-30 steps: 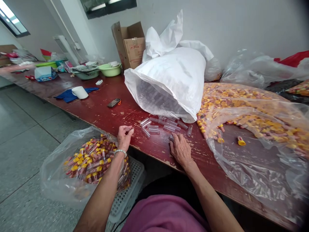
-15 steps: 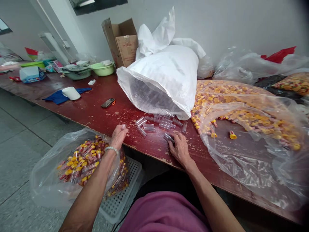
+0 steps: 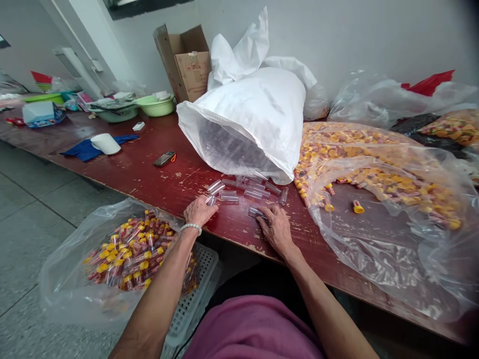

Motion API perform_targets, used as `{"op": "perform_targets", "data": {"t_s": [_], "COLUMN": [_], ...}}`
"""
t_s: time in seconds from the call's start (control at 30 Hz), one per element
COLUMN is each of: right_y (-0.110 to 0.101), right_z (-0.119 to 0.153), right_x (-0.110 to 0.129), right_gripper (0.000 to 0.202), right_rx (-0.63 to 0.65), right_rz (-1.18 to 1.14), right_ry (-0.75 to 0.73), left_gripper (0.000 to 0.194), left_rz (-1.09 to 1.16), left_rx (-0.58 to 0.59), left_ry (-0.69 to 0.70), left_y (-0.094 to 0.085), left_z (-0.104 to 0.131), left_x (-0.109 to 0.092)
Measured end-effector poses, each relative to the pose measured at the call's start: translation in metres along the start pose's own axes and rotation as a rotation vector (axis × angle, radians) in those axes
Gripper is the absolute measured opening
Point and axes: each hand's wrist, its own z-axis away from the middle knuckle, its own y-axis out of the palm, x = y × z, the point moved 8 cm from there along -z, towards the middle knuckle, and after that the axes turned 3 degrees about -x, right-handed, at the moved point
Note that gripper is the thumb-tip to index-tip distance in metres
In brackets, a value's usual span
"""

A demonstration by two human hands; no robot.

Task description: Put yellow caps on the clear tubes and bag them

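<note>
Several clear tubes (image 3: 229, 198) lie on the dark red table, in front of the mouth of a white sack (image 3: 262, 109) that has more tubes inside. My left hand (image 3: 199, 211), with a bead bracelet at the wrist, is closed on a clear tube (image 3: 210, 200) at the table's front edge. To the right, my right hand (image 3: 276, 227) rests on the table, its fingers closed on another clear tube (image 3: 256, 212). Yellow-capped pieces (image 3: 374, 172) fill a spread plastic bag on the right, and one piece (image 3: 358, 206) lies apart.
A plastic bag of yellow-capped tubes (image 3: 130, 249) sits low at the left, over a perforated crate (image 3: 194, 294). Farther back are a phone (image 3: 164, 158), a white cup (image 3: 106, 143) on blue cloth, a green basin (image 3: 156, 106) and a cardboard box (image 3: 192, 72).
My left hand has moved right, to the left-hand end of the loose tubes. My right hand has barely moved and keeps its tube. The view has shifted slightly.
</note>
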Motion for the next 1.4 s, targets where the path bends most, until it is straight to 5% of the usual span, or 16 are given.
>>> {"op": "perform_targets", "data": {"t_s": [0.1, 0.2, 0.37, 0.47, 0.67, 1.0, 1.13, 1.2, 1.3, 1.4], "right_y": [-0.002, -0.002, -0.002, -0.005, -0.01, 0.016, 0.021, 0.022, 0.024, 0.045], "right_z": [0.001, 0.003, 0.003, 0.003, 0.003, -0.006, -0.023, -0.035, -0.056, -0.07], "right_x": [-0.002, -0.005, -0.005, -0.004, -0.007, 0.049, 0.057, 0.06, 0.071, 0.086], "right_gripper": [0.03, 0.027, 0.018, 0.017, 0.023, 0.028, 0.032, 0.036, 0.044, 0.054], "right_rx": [-0.024, -0.033, -0.03, -0.031, -0.048, 0.101, 0.097, 0.076, 0.021, 0.084], "right_rz": [-0.022, -0.05, -0.056, -0.076, -0.287, -0.781, -0.867, -0.82, -0.515, -0.186], "right_ry": [0.017, 0.051, 0.058, 0.054, 0.105, 0.185, 0.184, 0.122, -0.077, -0.232], "left_gripper": [0.021, 0.02, 0.026, 0.02, 0.023, 0.025, 0.042, 0.041, 0.043, 0.046], "left_rz": [-0.034, 0.042, 0.187, 0.38, 1.062, 1.071, 1.182, 1.258, 1.426, 1.604], "left_rx": [0.03, -0.079, -0.294, -0.271, 0.042, 0.502, 0.525, 0.448, 0.253, 0.188], "left_ry": [0.008, 0.055, 0.37, 0.346, 0.066, 0.304, 0.241, 0.17, 0.008, -0.181], "left_y": [0.0, -0.01, -0.032, -0.033, 0.001, 0.025, 0.023, 0.022, 0.019, 0.022], "left_z": [0.005, 0.014, 0.022, 0.01, 0.009, 0.062, 0.058, 0.052, 0.044, 0.04], "left_x": [0.005, 0.002, -0.039, -0.044, -0.017, -0.059, -0.052, -0.04, -0.013, 0.014]}}
